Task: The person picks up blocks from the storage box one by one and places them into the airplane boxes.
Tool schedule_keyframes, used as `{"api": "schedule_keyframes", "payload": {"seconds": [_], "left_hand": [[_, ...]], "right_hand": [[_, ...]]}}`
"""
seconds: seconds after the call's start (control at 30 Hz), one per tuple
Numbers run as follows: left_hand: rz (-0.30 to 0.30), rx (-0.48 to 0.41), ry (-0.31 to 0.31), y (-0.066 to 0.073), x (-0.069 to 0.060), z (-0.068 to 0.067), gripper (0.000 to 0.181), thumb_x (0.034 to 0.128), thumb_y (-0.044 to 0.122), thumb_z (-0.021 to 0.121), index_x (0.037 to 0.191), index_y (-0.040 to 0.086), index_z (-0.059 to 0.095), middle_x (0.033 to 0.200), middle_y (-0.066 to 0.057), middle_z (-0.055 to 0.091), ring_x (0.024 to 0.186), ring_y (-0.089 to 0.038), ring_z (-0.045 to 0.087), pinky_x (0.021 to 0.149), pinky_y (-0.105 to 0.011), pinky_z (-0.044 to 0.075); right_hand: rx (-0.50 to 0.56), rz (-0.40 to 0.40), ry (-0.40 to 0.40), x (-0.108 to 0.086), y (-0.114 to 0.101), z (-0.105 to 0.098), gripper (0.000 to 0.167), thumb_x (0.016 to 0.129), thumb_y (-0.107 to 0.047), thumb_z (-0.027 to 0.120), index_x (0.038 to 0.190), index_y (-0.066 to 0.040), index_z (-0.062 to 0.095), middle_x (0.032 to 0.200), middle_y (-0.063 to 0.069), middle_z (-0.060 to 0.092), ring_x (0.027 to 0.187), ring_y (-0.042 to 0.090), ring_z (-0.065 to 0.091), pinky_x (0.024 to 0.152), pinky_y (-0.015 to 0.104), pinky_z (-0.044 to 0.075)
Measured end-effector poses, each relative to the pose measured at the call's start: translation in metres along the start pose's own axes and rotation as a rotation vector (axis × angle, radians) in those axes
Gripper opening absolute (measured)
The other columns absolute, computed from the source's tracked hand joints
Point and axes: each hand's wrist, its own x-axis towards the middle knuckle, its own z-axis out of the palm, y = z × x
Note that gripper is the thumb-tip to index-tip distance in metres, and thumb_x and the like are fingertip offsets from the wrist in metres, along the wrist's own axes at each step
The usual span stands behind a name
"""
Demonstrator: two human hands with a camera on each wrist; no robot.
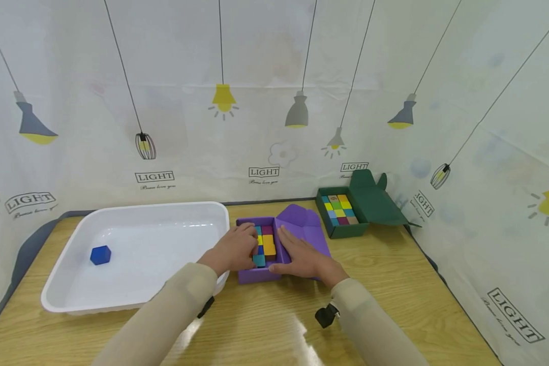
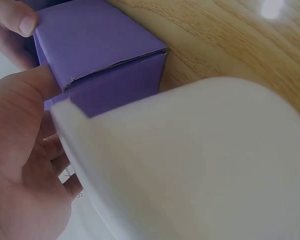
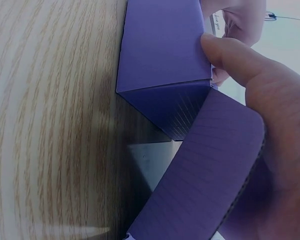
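A purple cardboard box [image 1: 258, 276] stands with its lid [image 1: 308, 231] folded out to the right. Colored wooden blocks [image 1: 269, 244] fill much of its inside. My left hand [image 1: 238, 246] reaches over the box's left wall, fingers bent down among the blocks at that side. Its fingertips are hidden, so whether they pinch a block does not show. My right hand [image 1: 302, 255] lies along the box's hinge side, fingers extended. In the right wrist view, the right thumb [image 3: 230, 52] touches the top edge of the box's front wall.
Left of the box is a white tray [image 1: 164, 300], its rim close to my left wrist. A blue block [image 1: 101, 255] lies inside it. At the back right, a green box [image 1: 349, 231] holds several blocks, its lid [image 1: 377, 203] open. A printed curtain hangs behind the table.
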Motion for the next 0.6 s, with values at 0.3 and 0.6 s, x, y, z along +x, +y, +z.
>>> {"api": "schedule_keyframes", "payload": {"seconds": [0.3, 0.6], "left_hand": [[0.007, 0.053, 0.009, 0.0039, -0.0001, -0.0007, 0.019, 0.0792, 0.031, 0.080, 0.075, 0.017, 0.067, 0.123, -0.003, 0.060, 0.135, -0.026, 0.040, 0.116, -0.047, 0.033], [0.046, 0.082, 0.045, 0.0036, -0.0019, -0.0012, 0.020, 0.0796, 0.032, 0.080, 0.074, 0.017, 0.067, 0.120, -0.004, 0.061, 0.134, -0.027, 0.041, 0.113, -0.048, 0.037]], "right_hand": [[-0.001, -0.008, 0.003, -0.0008, -0.0016, -0.0015, 0.102, 0.088, -0.061, 0.059, 0.157, -0.017, -0.002, 0.166, 0.002, -0.005, 0.154, 0.023, 0.003, 0.125, 0.049, 0.014], [-0.004, -0.007, 0.002, -0.0013, -0.0018, -0.0015, 0.103, 0.088, -0.061, 0.059, 0.157, -0.016, -0.002, 0.166, 0.003, -0.004, 0.154, 0.022, 0.003, 0.125, 0.048, 0.015]]}}
